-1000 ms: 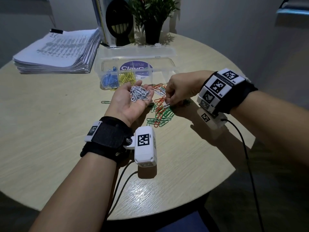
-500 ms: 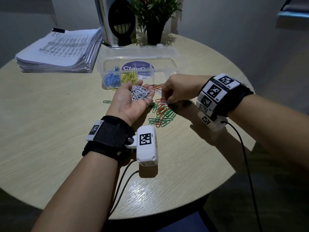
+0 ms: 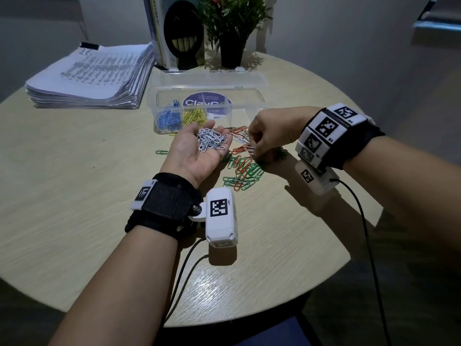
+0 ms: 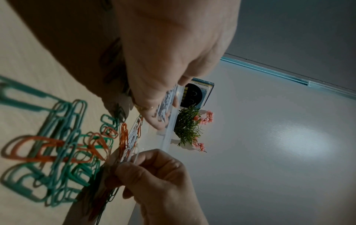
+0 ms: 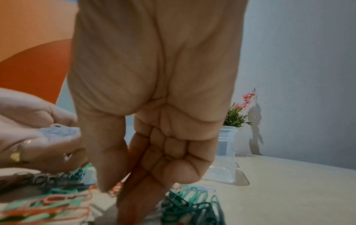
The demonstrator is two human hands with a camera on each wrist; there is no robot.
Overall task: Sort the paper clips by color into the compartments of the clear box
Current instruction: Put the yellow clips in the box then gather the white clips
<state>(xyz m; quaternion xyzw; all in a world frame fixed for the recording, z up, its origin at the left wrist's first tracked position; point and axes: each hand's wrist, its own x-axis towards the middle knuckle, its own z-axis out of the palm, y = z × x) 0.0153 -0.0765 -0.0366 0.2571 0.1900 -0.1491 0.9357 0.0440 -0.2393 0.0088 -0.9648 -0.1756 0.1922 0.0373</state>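
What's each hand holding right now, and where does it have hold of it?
The left hand cups a heap of white paper clips loose in its upturned palm. The right hand pinches white clips by one end between thumb and fingertips.

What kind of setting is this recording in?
Probably a home or small office corner: a round wooden table against a plain wall, bearing a stack of printed papers, a potted plant and a book.
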